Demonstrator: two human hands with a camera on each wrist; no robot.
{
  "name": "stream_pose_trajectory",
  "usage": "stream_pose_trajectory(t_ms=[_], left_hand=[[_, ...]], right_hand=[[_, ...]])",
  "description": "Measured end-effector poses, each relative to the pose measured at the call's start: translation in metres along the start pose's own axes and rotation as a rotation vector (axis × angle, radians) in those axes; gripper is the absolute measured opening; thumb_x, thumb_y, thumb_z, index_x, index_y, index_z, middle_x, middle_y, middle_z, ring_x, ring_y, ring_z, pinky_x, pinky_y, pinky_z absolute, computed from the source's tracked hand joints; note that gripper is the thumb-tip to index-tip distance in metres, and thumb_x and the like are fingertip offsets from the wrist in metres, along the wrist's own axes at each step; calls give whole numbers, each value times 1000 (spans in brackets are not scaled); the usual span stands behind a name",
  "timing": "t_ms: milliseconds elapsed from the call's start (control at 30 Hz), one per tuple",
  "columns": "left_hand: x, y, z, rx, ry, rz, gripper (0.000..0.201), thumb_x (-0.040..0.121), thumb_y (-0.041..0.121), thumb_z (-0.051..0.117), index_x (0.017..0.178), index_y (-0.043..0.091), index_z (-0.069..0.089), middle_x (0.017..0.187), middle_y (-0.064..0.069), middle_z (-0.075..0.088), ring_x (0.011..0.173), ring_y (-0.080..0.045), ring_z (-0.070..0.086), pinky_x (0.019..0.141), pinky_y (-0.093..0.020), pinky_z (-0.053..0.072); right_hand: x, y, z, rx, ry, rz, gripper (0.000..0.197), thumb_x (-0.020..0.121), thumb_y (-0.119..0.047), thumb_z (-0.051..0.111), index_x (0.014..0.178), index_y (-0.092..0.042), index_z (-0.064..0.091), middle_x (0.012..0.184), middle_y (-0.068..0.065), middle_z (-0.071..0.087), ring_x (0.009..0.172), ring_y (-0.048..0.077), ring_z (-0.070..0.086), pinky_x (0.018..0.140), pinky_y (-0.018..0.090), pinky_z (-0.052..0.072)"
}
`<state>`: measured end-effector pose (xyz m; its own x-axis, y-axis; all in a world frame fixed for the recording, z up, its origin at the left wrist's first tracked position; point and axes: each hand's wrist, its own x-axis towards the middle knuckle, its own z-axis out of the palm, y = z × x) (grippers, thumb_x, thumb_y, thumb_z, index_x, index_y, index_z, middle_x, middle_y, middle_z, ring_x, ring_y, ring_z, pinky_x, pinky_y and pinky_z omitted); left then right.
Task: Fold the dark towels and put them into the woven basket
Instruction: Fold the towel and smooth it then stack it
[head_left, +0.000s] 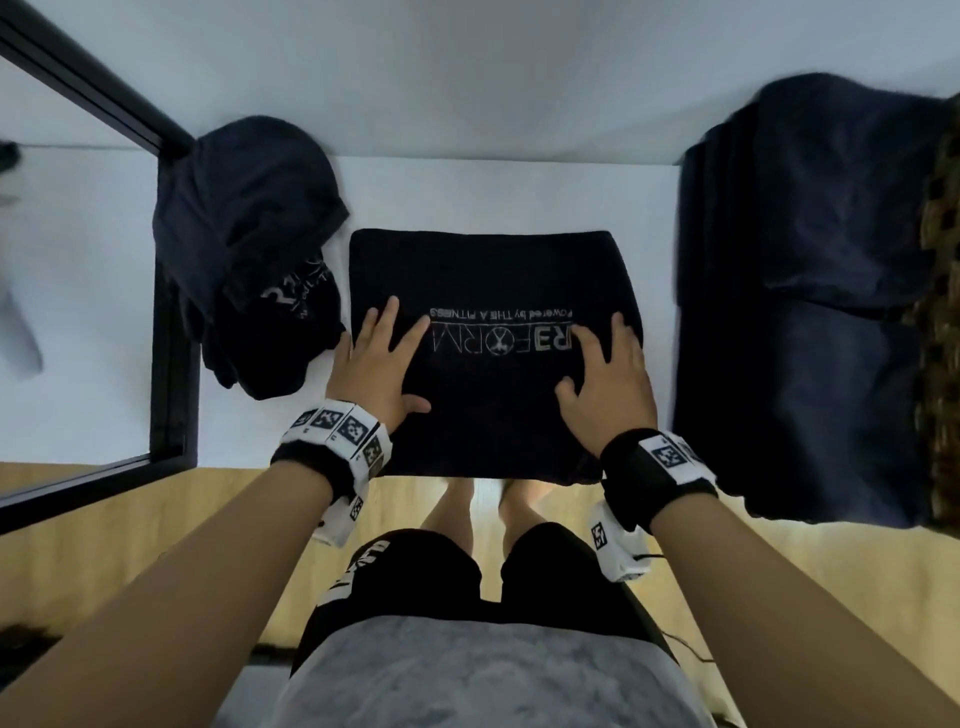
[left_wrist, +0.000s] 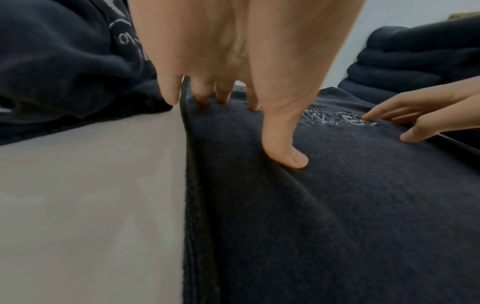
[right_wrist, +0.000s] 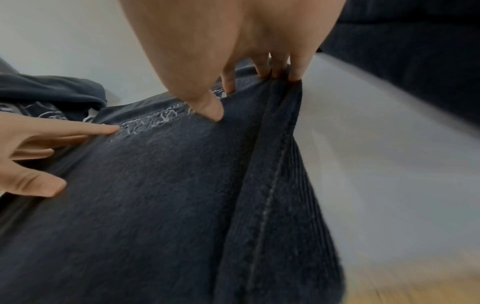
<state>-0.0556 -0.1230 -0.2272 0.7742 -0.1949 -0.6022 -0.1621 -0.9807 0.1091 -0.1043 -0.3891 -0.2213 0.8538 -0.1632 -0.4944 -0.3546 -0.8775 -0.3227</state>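
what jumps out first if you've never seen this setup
A folded dark towel with upside-down white lettering lies mid-table, with the left hand and right hand spread flat on it. A crumpled towel sits to its left; a woven basket of stacked towels stands at the right.

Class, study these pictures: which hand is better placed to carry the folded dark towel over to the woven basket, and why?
Probably the right hand. It rests on the folded dark towel's right side, nearest the woven basket at the table's right edge. The left hand presses the far side, beside the crumpled dark towels.
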Motion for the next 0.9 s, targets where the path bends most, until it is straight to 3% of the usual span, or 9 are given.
stream_pose_trajectory(t_ms=[167, 367, 533, 667, 733, 800, 867, 900], left_hand=[[39, 1, -29, -4, -39, 8, 109, 77, 47, 76, 154, 34, -1, 162, -6, -18, 150, -28, -9, 121, -50, 5], [76, -4, -57, 10, -72, 11, 112, 76, 46, 78, 155, 33, -1, 161, -5, -19, 150, -29, -9, 120, -52, 6], [81, -3, -58, -8, -50, 3, 112, 75, 45, 78, 155, 33, 0, 162, -5, -18, 150, -29, -9, 119, -52, 6], [78, -1, -55, -24, 11, 0, 109, 75, 42, 79, 155, 31, 6, 163, -6, -12, 150, -28, -7, 120, -50, 4], [73, 1, -53, -30, 67, -3, 106, 75, 39, 80, 155, 28, 11, 163, -10, -5, 150, -28, -3, 120, -48, 4], [67, 4, -51, -41, 146, -5, 102, 74, 37, 81, 154, 20, 18, 161, -16, 8, 149, -30, 9, 121, -46, 9], [58, 10, -49, -42, 244, -12, 89, 72, 35, 83, 143, 12, 36, 148, -20, 34, 136, -33, 36, 112, -45, 30], [54, 14, -48, -44, 285, -14, 75, 72, 31, 83, 132, 9, 45, 134, -18, 46, 121, -33, 49, 100, -43, 40]], right_hand=[[42, -10, -20, 20, -3, -1, 62, 91, -29, 51, 149, -29, 28, 164, 11, -1, 151, 28, 0, 122, 43, 10], [76, -20, -37, 26, 8, -8, 61, 92, -26, 51, 149, -28, 31, 164, 13, 2, 151, 28, 2, 122, 43, 14], [77, -20, -43, 72, -24, -20, 62, 94, -29, 54, 152, -29, 30, 164, 11, 2, 151, 27, 3, 122, 44, 16], [43, -16, -37, 204, 91, -20, 59, 94, -28, 61, 148, -26, 39, 163, 8, 16, 150, 23, 13, 120, 36, 21], [12, -10, -27, 248, 185, 9, 49, 91, -23, 64, 139, -20, 52, 150, 8, 40, 140, 23, 36, 111, 26, 31], [-21, -5, -15, 259, 254, 59, 27, 88, -19, 66, 115, -16, 63, 117, 3, 56, 111, 18, 54, 90, 19, 39], [-51, 3, 0, 268, 238, 130, 11, 86, -18, 67, 88, -20, 57, 89, -3, 55, 79, 11, 54, 68, 14, 39], [-65, 9, 9, 269, 211, 169, 18, 85, -19, 68, 78, -21, 51, 79, -6, 54, 69, 6, 50, 60, 11, 36]])
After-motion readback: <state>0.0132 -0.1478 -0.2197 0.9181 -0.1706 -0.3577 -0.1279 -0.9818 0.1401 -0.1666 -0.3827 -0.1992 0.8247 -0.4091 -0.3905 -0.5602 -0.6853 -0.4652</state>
